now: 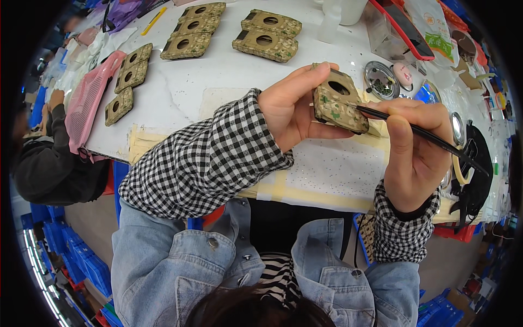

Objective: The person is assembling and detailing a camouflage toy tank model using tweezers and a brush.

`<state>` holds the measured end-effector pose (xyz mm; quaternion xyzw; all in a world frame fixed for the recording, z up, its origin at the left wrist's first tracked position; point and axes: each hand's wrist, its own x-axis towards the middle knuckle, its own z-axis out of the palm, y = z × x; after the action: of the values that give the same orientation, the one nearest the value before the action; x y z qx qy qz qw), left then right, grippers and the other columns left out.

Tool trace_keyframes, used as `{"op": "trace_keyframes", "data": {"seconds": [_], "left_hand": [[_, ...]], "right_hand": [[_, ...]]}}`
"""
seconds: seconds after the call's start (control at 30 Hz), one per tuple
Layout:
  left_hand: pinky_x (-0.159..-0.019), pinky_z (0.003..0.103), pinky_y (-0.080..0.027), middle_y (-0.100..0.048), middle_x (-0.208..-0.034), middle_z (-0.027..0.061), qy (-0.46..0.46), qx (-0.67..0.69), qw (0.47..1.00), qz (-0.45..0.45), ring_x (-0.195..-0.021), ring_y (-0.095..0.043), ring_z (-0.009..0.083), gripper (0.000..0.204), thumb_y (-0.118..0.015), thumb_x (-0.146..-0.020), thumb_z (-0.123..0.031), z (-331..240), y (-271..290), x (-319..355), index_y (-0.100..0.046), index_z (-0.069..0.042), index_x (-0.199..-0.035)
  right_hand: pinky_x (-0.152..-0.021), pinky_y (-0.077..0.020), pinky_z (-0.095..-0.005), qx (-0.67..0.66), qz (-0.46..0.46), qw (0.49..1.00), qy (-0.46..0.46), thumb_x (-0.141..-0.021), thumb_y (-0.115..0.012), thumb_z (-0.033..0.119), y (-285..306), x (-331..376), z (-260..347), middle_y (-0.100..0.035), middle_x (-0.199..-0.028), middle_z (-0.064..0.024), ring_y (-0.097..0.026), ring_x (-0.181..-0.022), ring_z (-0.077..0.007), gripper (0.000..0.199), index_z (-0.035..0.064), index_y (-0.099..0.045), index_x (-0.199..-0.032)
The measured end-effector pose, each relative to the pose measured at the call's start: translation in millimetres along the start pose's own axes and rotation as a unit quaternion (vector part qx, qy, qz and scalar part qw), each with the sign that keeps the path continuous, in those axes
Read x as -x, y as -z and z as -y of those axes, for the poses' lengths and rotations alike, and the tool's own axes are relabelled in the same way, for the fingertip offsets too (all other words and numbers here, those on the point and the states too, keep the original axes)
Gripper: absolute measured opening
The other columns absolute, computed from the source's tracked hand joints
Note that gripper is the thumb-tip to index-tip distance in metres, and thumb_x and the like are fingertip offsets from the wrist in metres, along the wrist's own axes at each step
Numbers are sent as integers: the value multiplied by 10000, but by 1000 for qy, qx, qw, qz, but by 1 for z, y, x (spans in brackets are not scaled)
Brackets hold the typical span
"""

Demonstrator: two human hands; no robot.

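My left hand (286,103) grips a camouflage-patterned case (327,109) with a dark round hole, its fingers behind and thumb along the upper edge. The case is held tilted above the table. In my right hand (417,147) are slim black tweezers (376,113), pinched between thumb and fingers. Their tips meet the case's face below the hole, though whether they hold anything is too small to tell. Under both hands lies a white sheet (321,180) scattered with tiny dark dots and taped at its edges. Similar camouflage cases (267,42) lie in groups farther off.
A pink mesh bag (92,98) hangs over the table's left edge, near another person's dark sleeve (60,158). Far right stands a clear box (384,38) with a red-framed device (408,32). A round dish (381,79) of dark bits and a black pouch (475,169) are at right.
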<state>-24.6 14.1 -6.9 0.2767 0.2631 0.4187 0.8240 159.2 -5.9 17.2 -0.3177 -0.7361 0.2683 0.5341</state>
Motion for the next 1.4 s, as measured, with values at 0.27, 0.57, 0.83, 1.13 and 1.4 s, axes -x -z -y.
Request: {"op": "trace_keyframes", "data": {"seconds": [0.27, 0.57, 0.83, 1.13, 1.4], "left_hand": [[-833, 413, -538, -502, -1216, 185, -4, 29, 1000, 3, -1055, -563, 321, 438, -351, -952, -370, 1, 2, -2, -370, -86, -1285], [-815, 422, -548, -473, -1234, 217, 2, 49, 999, 17, -1060, -549, 362, 423, -344, -955, -354, 1, 6, -3, -366, -89, -1285], [-809, 409, -553, -480, -1225, 211, 0, 53, 998, 16, -1055, -553, 356, 415, -335, -958, -345, 2, 7, -5, -371, -79, -1275], [-809, 417, -553, -469, -1232, 210, -1, 59, 998, 22, -1058, -550, 362, 418, -326, -961, -341, 3, 7, -5, -363, -75, -1281], [-808, 415, -555, -472, -1230, 213, 1, 63, 998, 28, -1052, -554, 358, 417, -325, -961, -336, 2, 7, -4, -358, -75, -1285]], "right_hand": [[-794, -503, -332, -69, -62, 996, -11, -934, -450, 120, 1, -4, 6, -586, -896, -160, -619, -767, -212, 178, -51, -464, -981], [-702, -420, -257, 200, -49, 979, 11, -870, -516, 6, 36, 0, 5, -551, -821, -85, -536, -754, -152, 64, -19, -562, -905], [-647, -434, -336, 397, 33, 915, 63, -677, -716, 70, 28, 0, -12, -566, -741, -90, -527, -734, -258, 207, 31, -630, -861], [-623, -429, -335, 386, 42, 919, 67, -673, -714, 50, 24, 0, -18, -550, -720, -93, -524, -719, -257, 158, 27, -606, -785], [-616, -427, -320, 364, 0, 928, 77, -675, -711, 27, 25, -2, -11, -552, -714, -100, -524, -688, -248, 155, 23, -613, -795]]}}
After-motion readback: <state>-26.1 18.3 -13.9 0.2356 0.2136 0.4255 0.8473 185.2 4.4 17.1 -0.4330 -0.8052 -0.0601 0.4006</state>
